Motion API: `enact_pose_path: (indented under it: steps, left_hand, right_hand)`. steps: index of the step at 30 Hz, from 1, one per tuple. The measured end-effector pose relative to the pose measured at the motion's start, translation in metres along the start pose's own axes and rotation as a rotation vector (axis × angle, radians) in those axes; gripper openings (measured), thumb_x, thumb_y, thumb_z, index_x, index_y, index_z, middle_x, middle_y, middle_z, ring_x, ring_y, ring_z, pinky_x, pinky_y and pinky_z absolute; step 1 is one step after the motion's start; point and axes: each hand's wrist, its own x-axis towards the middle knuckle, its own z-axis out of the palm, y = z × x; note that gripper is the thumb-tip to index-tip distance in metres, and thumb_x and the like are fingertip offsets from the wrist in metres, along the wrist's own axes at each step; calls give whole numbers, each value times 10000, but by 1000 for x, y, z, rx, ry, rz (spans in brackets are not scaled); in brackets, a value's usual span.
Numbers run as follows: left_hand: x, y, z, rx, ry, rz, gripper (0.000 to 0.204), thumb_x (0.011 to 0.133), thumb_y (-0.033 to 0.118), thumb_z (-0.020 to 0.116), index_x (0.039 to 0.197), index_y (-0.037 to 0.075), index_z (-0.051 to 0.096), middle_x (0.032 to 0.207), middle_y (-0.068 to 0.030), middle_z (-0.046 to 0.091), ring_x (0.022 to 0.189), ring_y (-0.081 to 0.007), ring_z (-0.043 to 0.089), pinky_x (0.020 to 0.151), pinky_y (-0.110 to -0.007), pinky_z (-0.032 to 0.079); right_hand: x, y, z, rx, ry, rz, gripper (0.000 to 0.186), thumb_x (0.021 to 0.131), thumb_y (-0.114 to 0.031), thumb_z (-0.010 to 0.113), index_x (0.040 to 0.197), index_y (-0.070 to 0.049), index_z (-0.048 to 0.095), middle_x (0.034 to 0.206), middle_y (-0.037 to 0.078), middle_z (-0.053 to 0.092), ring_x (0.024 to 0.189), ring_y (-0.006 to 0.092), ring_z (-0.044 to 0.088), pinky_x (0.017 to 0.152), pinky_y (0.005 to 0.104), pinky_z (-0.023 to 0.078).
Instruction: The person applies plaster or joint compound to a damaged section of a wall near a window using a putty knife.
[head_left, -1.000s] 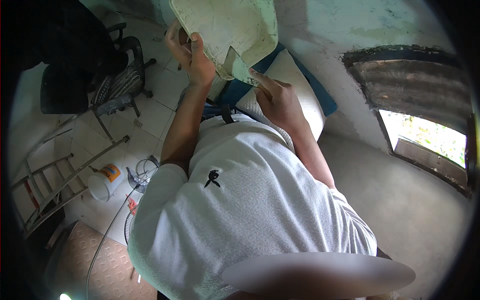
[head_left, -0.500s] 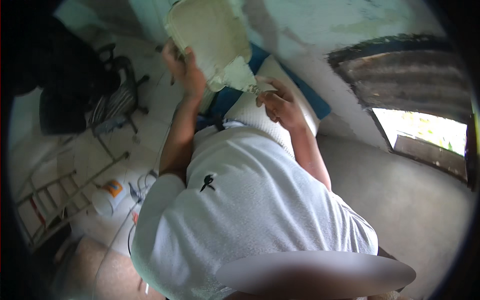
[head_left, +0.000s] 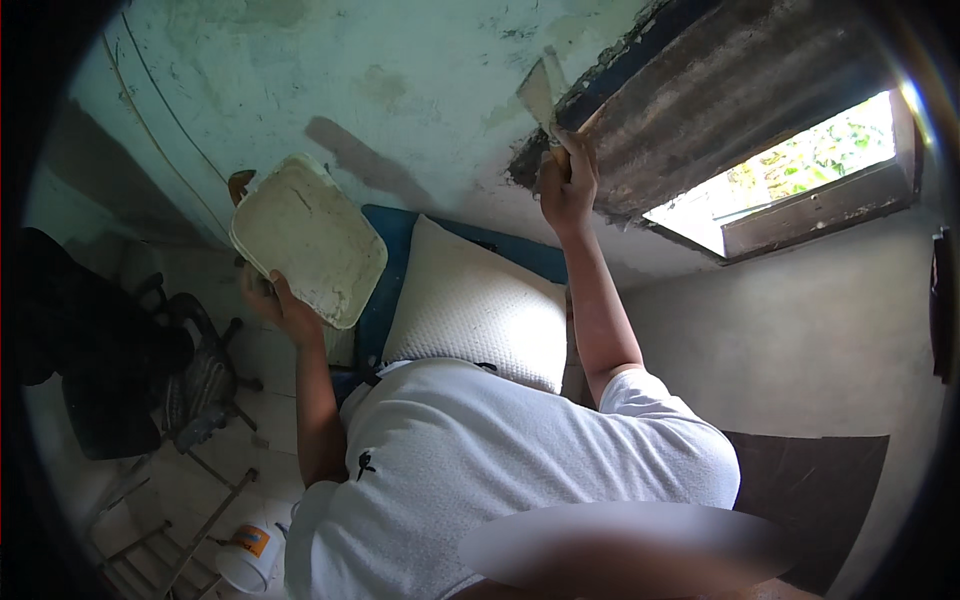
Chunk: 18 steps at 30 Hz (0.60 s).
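Observation:
My left hand [head_left: 285, 308] grips the near edge of a pale plastic lid [head_left: 310, 240], rounded at the corners and smeared with dried material. A brown curved piece [head_left: 240, 186] sticks out past the lid's far left corner; what it belongs to is hidden. Raised at the wall, my right hand [head_left: 568, 190] is closed round the handle of a putty knife [head_left: 540, 92]. Its blade points up, beside the broken left edge of the window recess [head_left: 690, 110]. Whether the blade touches the wall I cannot tell.
Ahead stands a patchy pale green wall [head_left: 430, 90] with two thin cables at its left. Before me are a white cushion [head_left: 480, 305] and a blue surface [head_left: 395, 235]. At left are a dark chair [head_left: 205, 390], a ladder [head_left: 205, 530] and a white bucket [head_left: 245, 568].
My right hand has carried the putty knife off the lid, up and right to the wall by the window recess. The lid and my left hand are now lower and further left. The view has shifted.

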Motion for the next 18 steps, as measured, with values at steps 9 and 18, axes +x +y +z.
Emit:
enact_pose_path:
  steps: [9, 18]
  left_hand:
    - [-1, 13, 4, 105, 28, -53, 546, 958, 231, 566, 1373, -38, 335, 1365, -235, 427, 1209, -307, 506, 991, -426, 456]
    - [-2, 0, 0, 25, 32, -99, 541, 963, 211, 559, 1386, -28, 322, 1363, -239, 408, 1223, -316, 492, 991, -442, 460]
  right_hand:
    - [29, 52, -6, -476, 71, -263, 380, 796, 39, 595, 1119, -126, 709, 991, 114, 532, 843, 291, 583, 701, 409, 502]
    - [68, 62, -3, -656, 163, -335, 387, 795, -2, 597, 1122, -172, 714, 981, 101, 539, 837, 292, 571, 689, 410, 501]
